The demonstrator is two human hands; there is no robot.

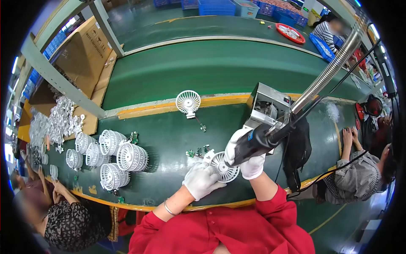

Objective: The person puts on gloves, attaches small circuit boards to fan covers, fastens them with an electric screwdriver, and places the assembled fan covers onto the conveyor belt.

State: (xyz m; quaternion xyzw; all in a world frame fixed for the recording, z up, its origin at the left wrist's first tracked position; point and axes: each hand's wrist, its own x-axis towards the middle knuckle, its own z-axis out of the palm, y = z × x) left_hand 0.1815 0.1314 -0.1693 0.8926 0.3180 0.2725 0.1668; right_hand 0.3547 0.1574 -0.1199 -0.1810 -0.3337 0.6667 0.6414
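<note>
My left hand (201,179), in a white glove, grips the left rim of a round white fan guard (229,174) on the green table. My right hand (252,166), gloved too, is wrapped round a black electric screwdriver (250,146), whose front end is over the guard. The screwdriver's tip is hidden by my fingers. Small green circuit boards (197,153) with wires lie just beyond my left hand. Farther off, another white fan guard (188,101) with a short neck lies flat, a wire and small board (203,128) trailing from it.
Stacks of white fan guards (132,156) stand at the left. A metal box-shaped device (268,103) sits behind the screwdriver, beside a black bag (297,148). A green conveyor belt (211,63) runs beyond the table. Co-workers sit left and right; a cardboard box (84,55) stands far left.
</note>
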